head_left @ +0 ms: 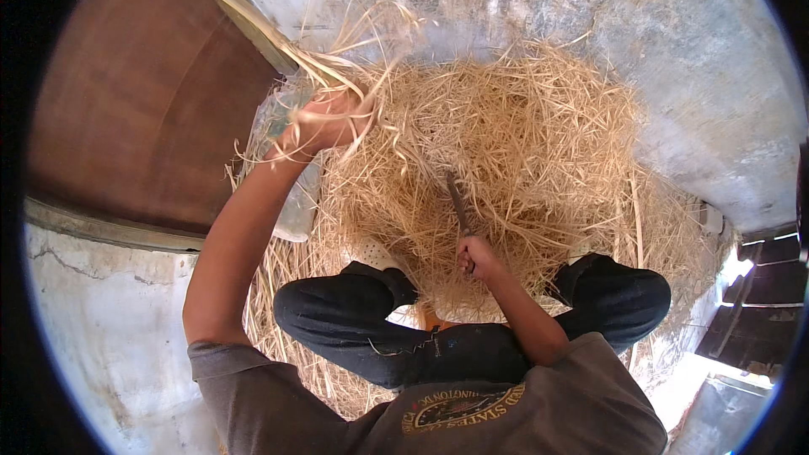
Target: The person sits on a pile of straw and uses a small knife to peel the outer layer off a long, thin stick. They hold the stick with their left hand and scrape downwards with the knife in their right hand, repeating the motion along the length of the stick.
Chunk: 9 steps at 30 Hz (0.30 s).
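My left hand (333, 120), raised at the upper left, is closed round a bundle of long pale dried stalks (240, 7). The stalks run up to the top left edge, and loose curled strips hang about my fingers and wrist. My right hand (478, 258) grips the handle of a long, dark-bladed knife (458, 200) low in the middle. The blade points up and away from me, over a large heap of straw (539, 131). Between the bundle and the blade there is a gap. The blade's edge is too small to make out.
A weathered wall (699, 50) stands behind the heap and to its right. At the left is a brown panel (143, 93) with a wooden frame. A clear plastic bag (297, 206) lies beside the straw. My bent legs (345, 307) flank the near side of the heap.
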### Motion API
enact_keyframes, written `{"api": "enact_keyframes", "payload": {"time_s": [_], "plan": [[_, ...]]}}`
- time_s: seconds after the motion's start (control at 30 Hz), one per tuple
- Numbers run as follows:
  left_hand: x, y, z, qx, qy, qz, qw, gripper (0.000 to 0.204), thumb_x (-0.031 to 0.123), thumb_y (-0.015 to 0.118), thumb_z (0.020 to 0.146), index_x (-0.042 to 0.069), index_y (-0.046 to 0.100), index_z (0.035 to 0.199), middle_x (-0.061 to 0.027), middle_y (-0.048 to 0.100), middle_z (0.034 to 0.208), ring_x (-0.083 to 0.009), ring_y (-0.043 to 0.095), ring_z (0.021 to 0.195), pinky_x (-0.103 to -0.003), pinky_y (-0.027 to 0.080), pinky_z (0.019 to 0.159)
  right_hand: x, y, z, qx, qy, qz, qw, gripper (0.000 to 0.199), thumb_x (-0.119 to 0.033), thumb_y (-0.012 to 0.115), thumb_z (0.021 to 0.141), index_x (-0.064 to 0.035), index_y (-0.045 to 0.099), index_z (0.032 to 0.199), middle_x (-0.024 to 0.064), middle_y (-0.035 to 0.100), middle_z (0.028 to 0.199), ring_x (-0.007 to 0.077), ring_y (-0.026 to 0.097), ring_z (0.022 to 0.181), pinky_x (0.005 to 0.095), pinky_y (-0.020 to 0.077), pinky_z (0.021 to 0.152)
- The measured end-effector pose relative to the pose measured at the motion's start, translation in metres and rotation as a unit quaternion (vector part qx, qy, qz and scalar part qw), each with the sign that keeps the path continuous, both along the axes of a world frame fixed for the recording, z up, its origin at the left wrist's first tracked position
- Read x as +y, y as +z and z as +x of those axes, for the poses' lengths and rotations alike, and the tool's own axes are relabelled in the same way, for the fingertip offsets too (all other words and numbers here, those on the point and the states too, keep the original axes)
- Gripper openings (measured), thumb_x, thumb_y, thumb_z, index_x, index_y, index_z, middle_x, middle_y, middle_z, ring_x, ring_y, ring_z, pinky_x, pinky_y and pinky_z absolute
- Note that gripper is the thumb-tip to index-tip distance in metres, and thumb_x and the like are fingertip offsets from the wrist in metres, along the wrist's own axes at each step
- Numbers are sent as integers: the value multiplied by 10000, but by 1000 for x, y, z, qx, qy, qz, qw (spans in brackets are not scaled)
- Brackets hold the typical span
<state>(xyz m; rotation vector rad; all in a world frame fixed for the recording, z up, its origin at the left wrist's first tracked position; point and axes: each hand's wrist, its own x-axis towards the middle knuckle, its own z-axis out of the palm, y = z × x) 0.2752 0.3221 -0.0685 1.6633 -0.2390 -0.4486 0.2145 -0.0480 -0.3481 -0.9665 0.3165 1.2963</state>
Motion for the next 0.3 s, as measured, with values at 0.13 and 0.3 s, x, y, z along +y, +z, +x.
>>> {"api": "enact_keyframes", "payload": {"time_s": [0.13,0.3], "plan": [[17,-27,7,329,197,-625,680,311,275,448,909,16,574,1027,-149,609,956,-264,625,870,-379,514,833,20,163,9,-300,-61,-38,951,110,-116,552,775,-42,539,694,26,480,516,140,454,418,285,340,423],[33,-37,10,394,169,-756,494,371,371,488,899,56,555,1082,-148,588,1025,-289,589,959,-400,483,901,22,177,3,-618,-166,-49,767,94,-60,551,761,-42,607,835,52,529,569,158,480,477,317,386,489]]}}
